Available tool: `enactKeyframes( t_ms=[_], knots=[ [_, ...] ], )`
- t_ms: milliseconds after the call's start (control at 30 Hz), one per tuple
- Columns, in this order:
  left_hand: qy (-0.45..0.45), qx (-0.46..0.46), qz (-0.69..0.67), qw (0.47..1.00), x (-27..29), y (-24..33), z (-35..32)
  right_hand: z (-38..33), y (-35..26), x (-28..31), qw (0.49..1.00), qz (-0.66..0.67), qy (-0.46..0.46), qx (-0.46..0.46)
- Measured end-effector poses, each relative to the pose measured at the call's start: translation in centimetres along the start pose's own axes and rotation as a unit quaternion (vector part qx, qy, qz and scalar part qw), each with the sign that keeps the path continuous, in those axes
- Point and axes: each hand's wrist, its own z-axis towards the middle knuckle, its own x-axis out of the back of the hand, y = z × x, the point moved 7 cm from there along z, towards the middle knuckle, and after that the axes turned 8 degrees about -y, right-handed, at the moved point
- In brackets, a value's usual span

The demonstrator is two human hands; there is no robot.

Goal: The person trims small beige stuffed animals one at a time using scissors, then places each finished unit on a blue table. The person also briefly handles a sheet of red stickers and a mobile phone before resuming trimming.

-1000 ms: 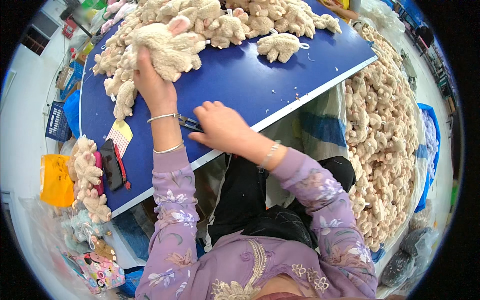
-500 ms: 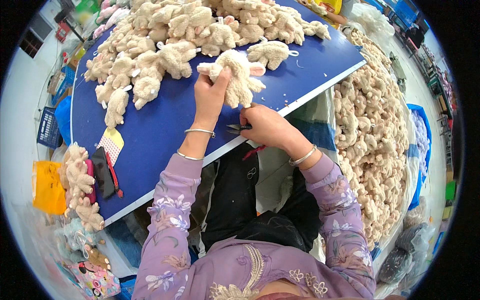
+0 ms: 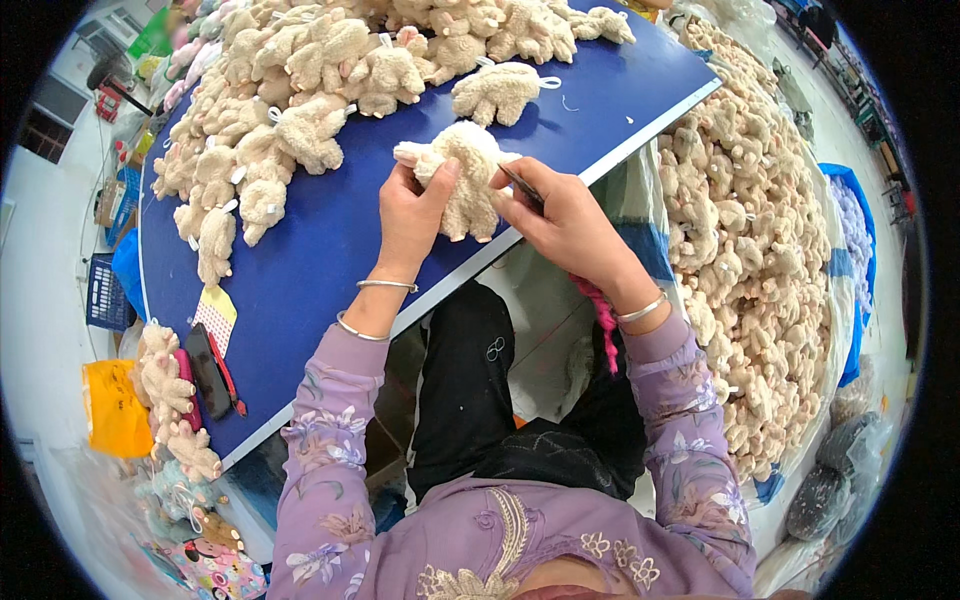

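A cream plush toy [image 3: 468, 190] with pale pink ears is gripped in my left hand [image 3: 415, 215], thumb on its front, above the table's near edge. My right hand [image 3: 560, 220] is closed round dark thread snips [image 3: 523, 187], its fingertips at the toy's right-hand ear. A pink braided cord [image 3: 605, 325] dangles below my right wrist. Beyond my hands lies another plush toy [image 3: 497, 92] with a white loop tag, close to a large heap of the same toys [image 3: 330, 55].
The blue table [image 3: 330, 235] has a pale edge strip. A phone [image 3: 208, 370], a red-handled tool [image 3: 228, 372] and a dotted card [image 3: 216, 318] lie at its left. To my right stands a big sack of plush toys [image 3: 750, 250]. A blue crate [image 3: 107, 292] is far left.
My right hand has risen to the toy's ear, turning the snips upward, and the pink cord now hangs free. My left hand has lowered the toy slightly. The whole view has shifted a little.
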Motion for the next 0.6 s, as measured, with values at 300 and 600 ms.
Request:
enactKeyframes(
  t_ms=[300, 600],
  knots=[
    [-0.030, -0.007, 0.036, 0.999, -1.2, 0.7, -0.5, 1.6, 0.8, -0.9, 0.989, -0.105, 0.077, 0.064],
    [-0.042, -0.028, 0.017, 0.999, -1.0, 0.4, -0.6, 2.2, 3.2, -2.0, 0.998, 0.039, 0.018, -0.043]
  ],
)
